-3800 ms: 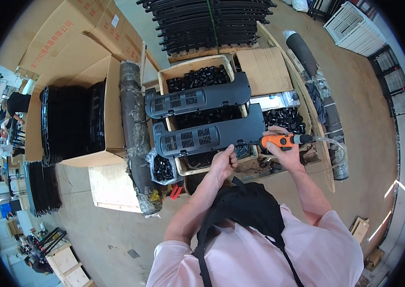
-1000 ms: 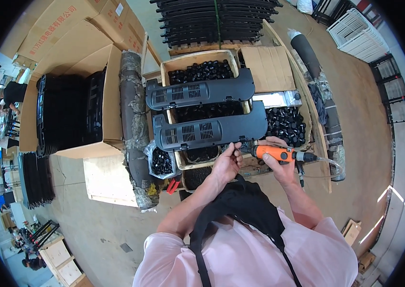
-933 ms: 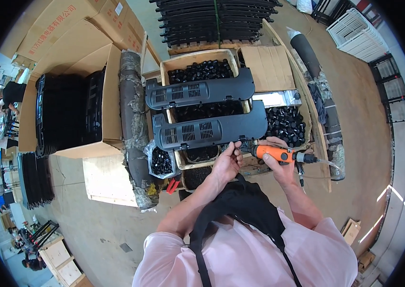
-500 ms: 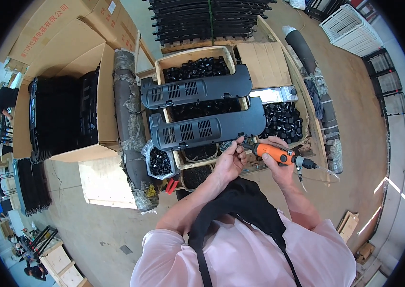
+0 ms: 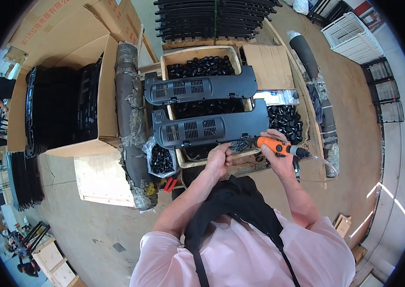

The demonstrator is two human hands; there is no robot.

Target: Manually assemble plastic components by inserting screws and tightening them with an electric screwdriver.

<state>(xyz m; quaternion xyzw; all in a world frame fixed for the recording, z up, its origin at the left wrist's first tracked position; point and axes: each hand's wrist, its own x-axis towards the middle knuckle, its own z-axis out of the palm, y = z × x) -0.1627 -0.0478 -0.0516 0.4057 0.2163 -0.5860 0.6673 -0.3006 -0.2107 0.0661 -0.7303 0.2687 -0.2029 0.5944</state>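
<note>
My right hand point(image 5: 280, 154) is wrapped round an orange power screwdriver point(image 5: 273, 145), which lies nearly level with its tip toward the left. A thin clear hose point(image 5: 326, 162) trails from its back end. My left hand point(image 5: 218, 159) has its fingers curled together at the near edge of a black vented plastic panel point(image 5: 245, 123); anything in them is hidden. A second, similar panel point(image 5: 233, 87) lies just beyond, both resting across wooden crates. A heap of small metal screws point(image 5: 241, 145) shows between my hands, below the near panel.
Black plastic caps fill a crate point(image 5: 286, 122) on the right and another point(image 5: 202, 67) behind. A bag of small black parts point(image 5: 160, 161) and red handles point(image 5: 170, 184) lie left. A wrapped roll point(image 5: 129, 103) separates the crates from a cardboard box point(image 5: 109, 95) of black panels.
My left hand has moved left along the panel's near edge, away from the screwdriver's tip, and its fingers have curled in. The screwdriver in my right hand has shifted slightly away from me.
</note>
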